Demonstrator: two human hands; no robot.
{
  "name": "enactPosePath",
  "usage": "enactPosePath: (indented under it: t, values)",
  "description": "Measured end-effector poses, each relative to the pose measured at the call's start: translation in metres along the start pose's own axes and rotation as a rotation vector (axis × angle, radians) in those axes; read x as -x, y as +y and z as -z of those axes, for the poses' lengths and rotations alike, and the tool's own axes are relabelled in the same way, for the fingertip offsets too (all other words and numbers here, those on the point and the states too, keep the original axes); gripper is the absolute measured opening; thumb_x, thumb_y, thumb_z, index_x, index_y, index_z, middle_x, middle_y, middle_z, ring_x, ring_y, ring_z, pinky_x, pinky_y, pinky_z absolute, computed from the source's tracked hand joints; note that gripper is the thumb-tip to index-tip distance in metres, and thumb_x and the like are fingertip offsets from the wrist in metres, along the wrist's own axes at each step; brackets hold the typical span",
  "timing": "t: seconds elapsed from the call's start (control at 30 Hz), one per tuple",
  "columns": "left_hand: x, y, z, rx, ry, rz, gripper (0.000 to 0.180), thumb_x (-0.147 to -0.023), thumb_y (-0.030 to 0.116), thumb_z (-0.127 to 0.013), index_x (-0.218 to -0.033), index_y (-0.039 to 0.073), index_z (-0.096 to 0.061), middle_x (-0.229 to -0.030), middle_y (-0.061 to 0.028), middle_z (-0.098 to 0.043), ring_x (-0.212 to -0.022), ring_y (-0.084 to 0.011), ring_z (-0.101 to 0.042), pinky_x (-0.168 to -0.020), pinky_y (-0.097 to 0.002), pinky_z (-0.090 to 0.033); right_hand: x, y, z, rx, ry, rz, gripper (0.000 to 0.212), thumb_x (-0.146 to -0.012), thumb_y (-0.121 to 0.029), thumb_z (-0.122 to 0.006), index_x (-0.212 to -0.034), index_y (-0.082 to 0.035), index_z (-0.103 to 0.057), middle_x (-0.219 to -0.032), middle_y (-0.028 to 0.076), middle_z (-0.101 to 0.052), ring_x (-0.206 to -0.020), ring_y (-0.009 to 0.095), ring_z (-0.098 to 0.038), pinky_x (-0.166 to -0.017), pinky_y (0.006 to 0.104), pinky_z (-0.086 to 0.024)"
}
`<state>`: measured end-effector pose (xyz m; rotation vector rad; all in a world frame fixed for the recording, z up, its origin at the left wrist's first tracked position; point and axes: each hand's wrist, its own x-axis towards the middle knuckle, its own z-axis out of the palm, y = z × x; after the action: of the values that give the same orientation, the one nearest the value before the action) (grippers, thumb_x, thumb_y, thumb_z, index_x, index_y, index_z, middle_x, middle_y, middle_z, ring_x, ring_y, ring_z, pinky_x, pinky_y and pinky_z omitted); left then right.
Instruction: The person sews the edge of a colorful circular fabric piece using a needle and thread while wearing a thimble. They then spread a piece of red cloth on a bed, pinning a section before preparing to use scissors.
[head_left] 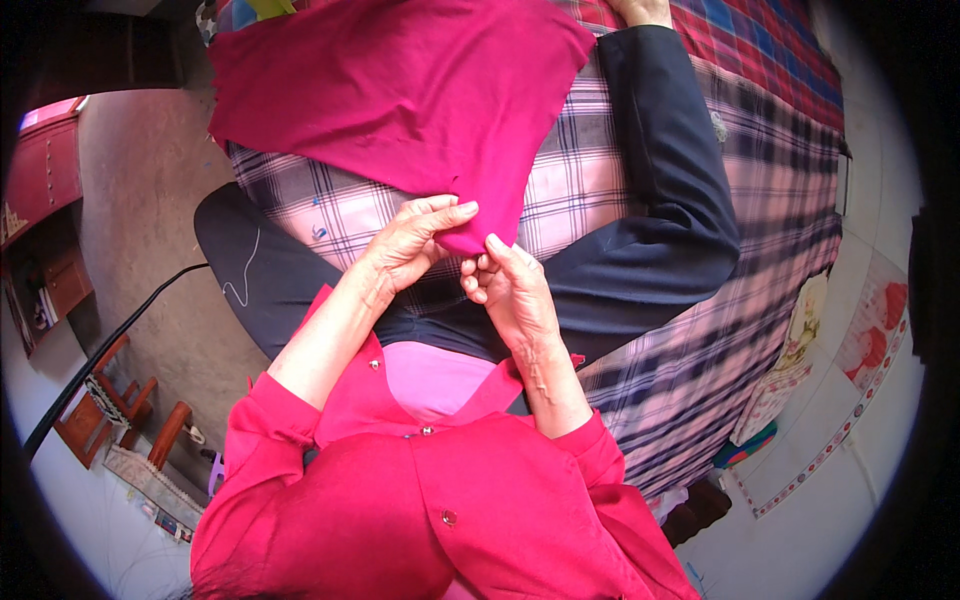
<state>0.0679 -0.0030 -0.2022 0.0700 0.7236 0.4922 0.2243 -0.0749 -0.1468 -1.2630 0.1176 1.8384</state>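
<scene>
A dark pink cloth lies spread over the plaid bedding in front of me, its near corner drawn toward my lap. My left hand pinches the edge of that corner between thumb and fingers. Close beside it, my right hand grips the tip of the same corner, thumb on top and fingers curled below. Whether a needle or anything else small is between the fingers cannot be made out. A loose white thread rests on my dark trousers at the left knee.
Pink and black plaid bedding stretches under my legs and to the right. A red and blue plaid cover lies at the far right. Bare floor, a wooden chair and a red cabinet are at the left. A black cable crosses there.
</scene>
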Motion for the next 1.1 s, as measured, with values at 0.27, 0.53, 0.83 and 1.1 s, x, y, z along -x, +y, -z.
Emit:
enactPosePath:
  t: [0.27, 0.53, 0.83, 1.1]
  values:
    - [0.006, 0.004, -0.006, -0.093, 0.060, -0.064, 0.018, -0.089, 0.010, -0.070, -0.105, 0.001, -0.068, -0.097, -0.0057, -0.072, -0.088, -0.0126, -0.068, -0.083, -0.0269, -0.053, 0.005, 0.000, -0.004, 0.289, 0.244, 0.217, 0.025, -0.096, -0.027, -0.062, -0.104, -0.003, -0.060, -0.091, 0.006, -0.066, -0.076, 0.011, -0.063, -0.061, 0.0240, -0.048]
    - [0.013, 0.000, -0.002, -0.243, 0.071, -0.089, 0.030, -0.084, 0.008, -0.074, -0.111, 0.000, -0.065, -0.094, -0.0059, -0.072, -0.074, -0.0106, -0.068, -0.059, -0.0223, -0.053, 0.004, -0.002, 0.002, 0.203, 0.114, 0.261, 0.017, -0.090, -0.008, -0.069, -0.103, 0.000, -0.060, -0.084, 0.005, -0.065, -0.073, 0.010, -0.062, -0.064, 0.0230, -0.049]
    - [0.024, 0.003, -0.006, -0.320, 0.017, 0.005, 0.033, -0.081, 0.008, -0.077, -0.111, 0.001, -0.066, -0.085, -0.0061, -0.071, -0.064, -0.0112, -0.067, -0.049, -0.0199, -0.048, 0.005, 0.000, 0.005, 0.163, 0.163, 0.299, 0.015, -0.090, -0.003, -0.067, -0.102, 0.000, -0.059, -0.083, 0.005, -0.064, -0.068, 0.010, -0.061, -0.059, 0.0213, -0.048]
    - [0.034, 0.002, -0.005, -0.344, 0.035, 0.063, 0.037, -0.082, 0.011, -0.077, -0.115, 0.000, -0.064, -0.081, -0.0078, -0.070, -0.052, -0.0121, -0.064, -0.044, -0.0187, -0.045, 0.007, -0.002, 0.001, 0.091, 0.210, 0.228, 0.028, -0.089, -0.010, -0.070, -0.111, 0.002, -0.056, -0.084, 0.003, -0.063, -0.067, 0.008, -0.058, -0.058, 0.0199, -0.046]
